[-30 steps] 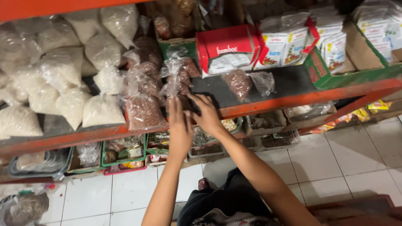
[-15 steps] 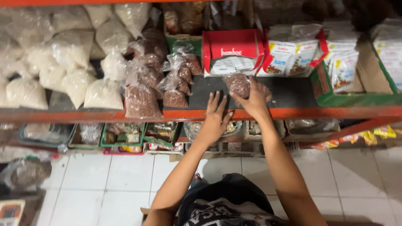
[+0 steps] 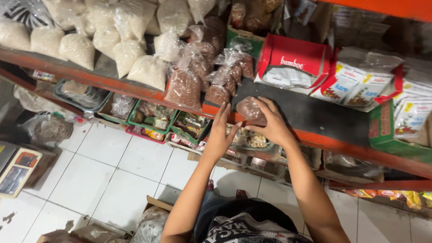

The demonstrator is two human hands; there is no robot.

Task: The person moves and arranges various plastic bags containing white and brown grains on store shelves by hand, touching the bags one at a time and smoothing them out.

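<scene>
My right hand [image 3: 269,124] grips a small clear bag of reddish-brown grains [image 3: 249,110] on the dark top of an orange-edged shelf [image 3: 315,118]. Beside it my left hand [image 3: 219,134] has its fingers spread, fingertips touching the bag's left side at the shelf's front edge. Just to the left stand more brown-grain bags [image 3: 184,86], tied at the top. Beyond them lie white rice bags [image 3: 148,71].
A red and white carton [image 3: 292,63] and packets [image 3: 360,85] sit behind my hands; a green box [image 3: 396,135] stands at right. Trays of small goods [image 3: 153,118] fill the lower shelf. Cardboard boxes [image 3: 18,171] and plastic bags [image 3: 47,129] lie on the white tiled floor.
The view has swung rightward and closer. My right hand has drawn the small brown bag from the back of the shelf toward the front edge; my left hand came up against it.
</scene>
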